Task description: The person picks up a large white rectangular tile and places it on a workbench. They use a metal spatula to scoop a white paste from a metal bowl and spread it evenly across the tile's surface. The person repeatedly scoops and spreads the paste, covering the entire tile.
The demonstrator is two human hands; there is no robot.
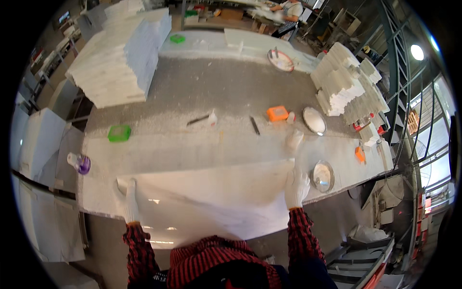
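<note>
A long white glossy stone slab [216, 195] lies close in front of me, its near edge by my body and its polished face reflecting lights. My left hand [130, 200], in a white knit glove, grips the slab's left end near a corner. At the right end, my right hand [297, 187], gloved the same way, is closed around the slab's edge; its thumb side is partly hidden. Just right of that hand sits a round bowl [323, 176] with white powder or paste in it. Under and beyond the slab stretches the pale, dusty worktable [163, 149].
Stacks of white slabs stand at the far left [115, 58] and far right [339, 82]. A green box [119, 133], a purple-and-white bottle [83, 164], an orange box [277, 113], a second bowl [314, 120] and a dark tool [254, 125] lie about. Another person [290, 17] stands beyond.
</note>
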